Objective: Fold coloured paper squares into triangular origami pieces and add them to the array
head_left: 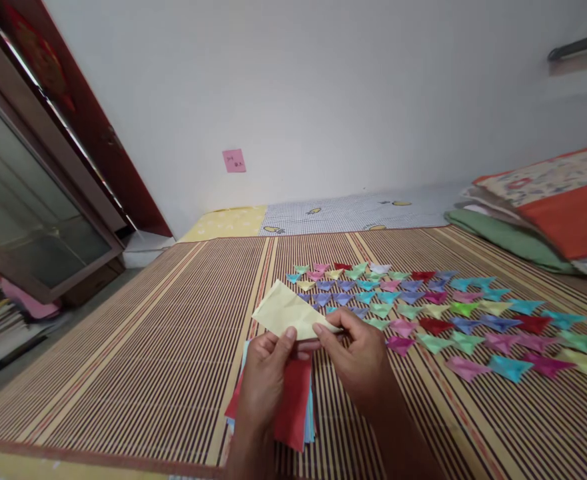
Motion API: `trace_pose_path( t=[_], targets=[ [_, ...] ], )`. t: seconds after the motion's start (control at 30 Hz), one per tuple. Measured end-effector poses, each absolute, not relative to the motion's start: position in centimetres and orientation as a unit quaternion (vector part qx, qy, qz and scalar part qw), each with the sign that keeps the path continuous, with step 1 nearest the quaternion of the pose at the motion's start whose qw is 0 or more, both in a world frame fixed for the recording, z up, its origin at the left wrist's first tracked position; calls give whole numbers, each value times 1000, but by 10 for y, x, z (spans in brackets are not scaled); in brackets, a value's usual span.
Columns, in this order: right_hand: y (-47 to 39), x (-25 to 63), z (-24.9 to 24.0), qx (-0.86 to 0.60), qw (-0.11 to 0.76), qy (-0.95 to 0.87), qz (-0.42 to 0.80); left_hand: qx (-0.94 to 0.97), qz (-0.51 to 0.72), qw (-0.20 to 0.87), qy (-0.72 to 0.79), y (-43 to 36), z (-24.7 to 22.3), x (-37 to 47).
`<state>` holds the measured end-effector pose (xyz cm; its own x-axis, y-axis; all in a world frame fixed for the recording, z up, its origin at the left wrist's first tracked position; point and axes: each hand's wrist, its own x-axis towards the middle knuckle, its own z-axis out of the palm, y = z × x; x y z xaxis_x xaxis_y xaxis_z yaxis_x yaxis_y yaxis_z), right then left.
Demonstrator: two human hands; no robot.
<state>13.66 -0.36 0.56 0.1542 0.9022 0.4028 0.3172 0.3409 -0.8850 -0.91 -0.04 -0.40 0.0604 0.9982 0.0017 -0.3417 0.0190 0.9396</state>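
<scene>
Fig.: near edge of mat point(123, 373), stack of unfolded sheets point(293, 407) under wrists. Left hand point(266, 373) & right hand point(358, 357) both pinch yellow sheet point(288, 313), part-folded, above stack. Beyond, toward right edge: rows of finished folded pieces point(438, 310); many done, stack left.

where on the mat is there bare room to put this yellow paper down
The striped mat lies bare left of the hands, from the paper stack out to its left edge. Right of the hands it is crowded: folded paper pieces lie in rows toward the pillows.
</scene>
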Motion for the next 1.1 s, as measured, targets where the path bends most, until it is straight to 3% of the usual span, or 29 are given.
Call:
trace_pose_path(
  t=[0.87,1.1],
  targets=[
    [7,157,1,-494,614,-514,341,359,612,539,455,2,1,-2],
    [3,158,5,-460,546,-563,416,454,567,533,434,-2,1,2]
  ],
)
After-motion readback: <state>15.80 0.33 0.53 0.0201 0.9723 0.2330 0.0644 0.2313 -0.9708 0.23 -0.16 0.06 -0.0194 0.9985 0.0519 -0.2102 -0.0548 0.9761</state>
